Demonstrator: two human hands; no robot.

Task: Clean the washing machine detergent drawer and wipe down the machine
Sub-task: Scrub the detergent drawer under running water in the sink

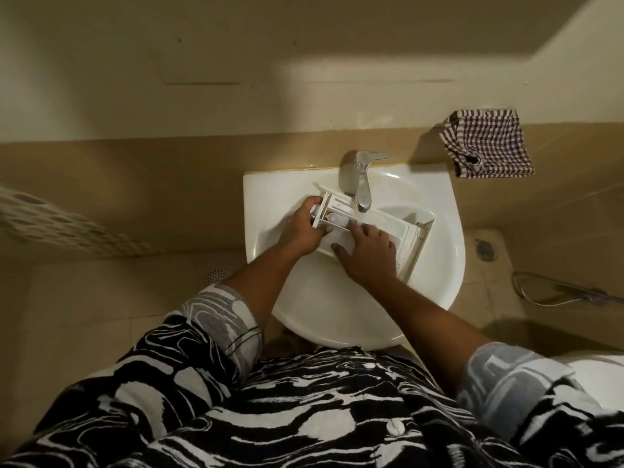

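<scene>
I had the long white plastic detergent drawer (pixel 405 228) lying across the bowl of the round white sink (pixel 442 211). It sat right under the shiny silver tap (pixel 358 177), and I think a thin line of water was falling into it.

My left hand (pixel 304 226) held the far left end of the drawer, with my fingers curled round the edge. My right hand (pixel 368 253) lay on top of the middle part. Those fingers were mostly straight, pressing down and touching the inside, with my thumb on the near wall.

I think the drawer was light and stiff, with thin walls and little parts inside that could snap. Wet plastic with soap on it is likely slippery. So the thick outer edges and the wide front end looked like the best places to hold, not the small blue-white cap (pixel 337 219) in the middle.

A brown and white checked cloth (pixel 486 143) hung on the wall to the right of the sink.
</scene>
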